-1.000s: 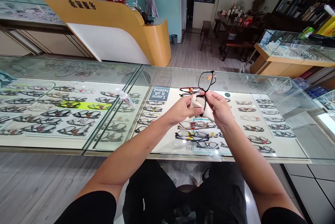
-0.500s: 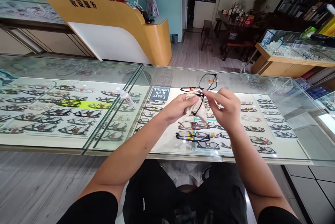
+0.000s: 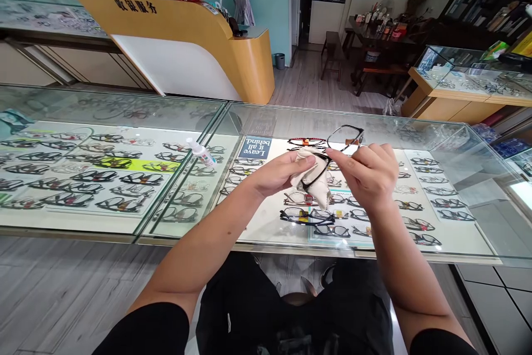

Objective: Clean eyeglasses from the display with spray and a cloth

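Above the glass counter, a pair of dark-framed eyeglasses (image 3: 329, 142) is held between both hands. My left hand (image 3: 279, 174) is closed on a cream cleaning cloth (image 3: 319, 189), which is folded around one side of the glasses, thumb on top. One lens is largely covered by the cloth; the other stands clear at the far side. My right hand (image 3: 373, 175) pinches the frame near its middle, its other fingers curled in. A small white bottle (image 3: 201, 154) stands on the counter to the left of my hands.
The glass display counter (image 3: 266, 244) spans the view, with rows of eyeglasses under its top. A blue card (image 3: 255, 148) with white lettering lies inside. Beyond are a wooden cash desk (image 3: 253, 67), a stool (image 3: 331, 47) and another display case (image 3: 465, 101) at right.
The glasses have tilted and shifted slightly right and down. My right hand has moved right and turned with them. The cloth hangs a little lower, still in my left hand.
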A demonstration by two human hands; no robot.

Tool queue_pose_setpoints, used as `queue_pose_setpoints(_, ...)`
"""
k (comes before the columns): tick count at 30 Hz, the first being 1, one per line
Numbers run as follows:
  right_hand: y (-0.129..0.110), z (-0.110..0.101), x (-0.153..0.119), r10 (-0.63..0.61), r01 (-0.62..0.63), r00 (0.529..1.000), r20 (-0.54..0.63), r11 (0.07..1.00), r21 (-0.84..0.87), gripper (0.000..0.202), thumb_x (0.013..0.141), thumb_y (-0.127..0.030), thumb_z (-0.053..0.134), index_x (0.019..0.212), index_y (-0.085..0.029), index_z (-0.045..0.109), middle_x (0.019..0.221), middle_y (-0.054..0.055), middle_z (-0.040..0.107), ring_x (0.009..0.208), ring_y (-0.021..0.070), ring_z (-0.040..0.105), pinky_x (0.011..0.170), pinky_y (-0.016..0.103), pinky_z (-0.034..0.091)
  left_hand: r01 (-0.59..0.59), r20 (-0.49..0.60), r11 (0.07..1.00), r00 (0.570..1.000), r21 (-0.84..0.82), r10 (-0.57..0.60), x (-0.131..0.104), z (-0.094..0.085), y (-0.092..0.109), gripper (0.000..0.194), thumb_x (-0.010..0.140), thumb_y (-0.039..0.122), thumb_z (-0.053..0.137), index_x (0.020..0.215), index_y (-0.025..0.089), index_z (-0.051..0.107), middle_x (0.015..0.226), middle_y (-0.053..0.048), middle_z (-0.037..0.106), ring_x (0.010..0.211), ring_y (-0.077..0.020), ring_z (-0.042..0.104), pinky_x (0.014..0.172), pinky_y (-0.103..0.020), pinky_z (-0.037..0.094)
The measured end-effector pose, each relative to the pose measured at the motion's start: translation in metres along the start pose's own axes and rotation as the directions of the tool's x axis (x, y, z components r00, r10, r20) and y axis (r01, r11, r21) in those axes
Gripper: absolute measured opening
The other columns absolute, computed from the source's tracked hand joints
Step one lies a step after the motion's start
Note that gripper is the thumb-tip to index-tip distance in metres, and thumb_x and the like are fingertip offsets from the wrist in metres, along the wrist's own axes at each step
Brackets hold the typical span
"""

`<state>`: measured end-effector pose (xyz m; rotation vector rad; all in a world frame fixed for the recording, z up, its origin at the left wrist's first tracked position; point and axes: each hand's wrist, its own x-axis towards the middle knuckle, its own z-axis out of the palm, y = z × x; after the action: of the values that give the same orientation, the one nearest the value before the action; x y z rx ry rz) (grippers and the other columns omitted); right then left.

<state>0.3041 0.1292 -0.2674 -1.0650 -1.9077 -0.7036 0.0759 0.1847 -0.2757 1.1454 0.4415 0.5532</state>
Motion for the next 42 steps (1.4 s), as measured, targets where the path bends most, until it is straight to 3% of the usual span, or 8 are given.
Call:
queue_pose_setpoints(6, 0.002, -0.015, 0.002, 0.190, -0.192, 0.977, -0.101, 0.981, -0.020, 0.022, 0.103, -0.030, 0.070, 0.105, -0.037, 0.090, 0.059, 0.000, 0.046, 0.061, 0.0167, 0.036, 0.068, 0.039, 0.026, -0.097, -0.181, 0.987, 0.981, -0.131, 0.072, -0.001, -0.004, 0.005, 0.054, 0.080, 0.062, 0.089, 0.099, 0.013, 0.078, 0.090, -0.008, 0.076, 0.080, -0.0177, 0.071, 0.073, -0.028, 0.057)
queue_pose_setpoints(10, -0.003, -0.021, 0.005, 0.453, -0.417, 0.884, -0.115, 0.876, 0.243, 0.018, 0.100, -0.037, 0.074, 0.106, -0.030, 0.089, 0.064, 0.000, 0.046, 0.064, 0.0171, 0.043, 0.067, 0.037, 0.032, -0.235, -0.296, 0.967, 0.935, -0.099, 0.197, 0.004, -0.008, 0.005, 0.051, 0.080, 0.060, 0.090, 0.097, 0.014, 0.078, 0.090, -0.007, 0.075, 0.084, -0.0172, 0.070, 0.079, -0.028, 0.057)
queue_pose_setpoints(14, -0.008, -0.018, 0.006, 0.650, -0.648, 0.729, 0.214, 0.556, 0.521, 0.021, 0.092, -0.045, 0.082, 0.095, -0.026, 0.087, 0.063, -0.003, 0.039, 0.061, 0.0149, 0.038, 0.061, 0.034, 0.033, -0.316, -0.368, 0.942, 0.868, 0.111, 0.334, 0.008, -0.008, 0.000, 0.052, 0.080, 0.065, 0.088, 0.089, 0.016, 0.074, 0.081, -0.002, 0.068, 0.076, -0.0140, 0.062, 0.073, -0.026, 0.052)
queue_pose_setpoints(17, -0.008, -0.009, 0.006, 0.653, -0.789, 0.574, 0.494, 0.280, 0.546, 0.026, 0.086, -0.050, 0.087, 0.088, -0.024, 0.085, 0.060, -0.004, 0.037, 0.060, 0.0139, 0.034, 0.059, 0.033, 0.031, -0.307, -0.329, 0.892, 0.848, 0.331, 0.414, 0.007, -0.005, -0.001, 0.052, 0.086, 0.068, 0.081, 0.082, 0.017, 0.070, 0.076, -0.002, 0.064, 0.073, -0.0142, 0.057, 0.071, -0.027, 0.048)
queue_pose_setpoints(19, -0.007, -0.004, 0.006, 0.620, -0.826, 0.517, 0.591, 0.181, 0.533, 0.028, 0.083, -0.051, 0.089, 0.085, -0.023, 0.084, 0.060, -0.003, 0.043, 0.061, 0.0140, 0.035, 0.058, 0.032, 0.030, -0.303, -0.273, 0.865, 0.861, 0.401, 0.429, 0.006, -0.002, -0.001, 0.054, 0.088, 0.070, 0.078, 0.086, 0.017, 0.070, 0.079, -0.003, 0.065, 0.076, -0.0154, 0.058, 0.073, -0.028, 0.048)
queue_pose_setpoints(23, -0.008, 0.001, 0.008, 0.536, -0.833, 0.509, 0.674, 0.108, 0.543, 0.033, 0.080, -0.055, 0.090, 0.083, -0.023, 0.084, 0.063, -0.001, 0.052, 0.063, 0.0144, 0.037, 0.058, 0.031, 0.029, -0.300, -0.233, 0.857, 0.877, 0.419, 0.421, 0.007, -0.001, -0.001, 0.057, 0.088, 0.071, 0.077, 0.102, 0.016, 0.072, 0.090, -0.005, 0.070, 0.083, -0.0175, 0.060, 0.078, -0.029, 0.049)
queue_pose_setpoints(33, -0.009, 0.002, 0.008, 0.445, -0.856, 0.490, 0.750, 0.084, 0.510, 0.033, 0.078, -0.054, 0.091, 0.080, -0.022, 0.082, 0.068, 0.000, 0.056, 0.065, 0.0141, 0.038, 0.059, 0.031, 0.026, -0.288, -0.209, 0.910, 0.910, 0.298, 0.357, 0.003, 0.000, 0.005, 0.045, 0.076, 0.050, 0.095, 0.092, 0.015, 0.070, 0.082, -0.001, 0.061, 0.072, -0.0114, 0.051, 0.068, -0.025, 0.041)
queue_pose_setpoints(42, -0.010, 0.000, 0.010, 0.450, -0.864, 0.479, 0.754, 0.092, 0.495, 0.031, 0.079, -0.052, 0.090, 0.077, -0.022, 0.081, 0.066, -0.001, 0.054, 0.063, 0.0133, 0.035, 0.059, 0.031, 0.025, -0.230, -0.256, 0.924, 0.915, 0.306, 0.312, 0.003, 0.003, 0.009, 0.055, 0.072, 0.061, 0.095, 0.080, 0.015, 0.065, 0.069, 0.002, 0.054, 0.063, -0.0098, 0.045, 0.059, -0.025, 0.036)
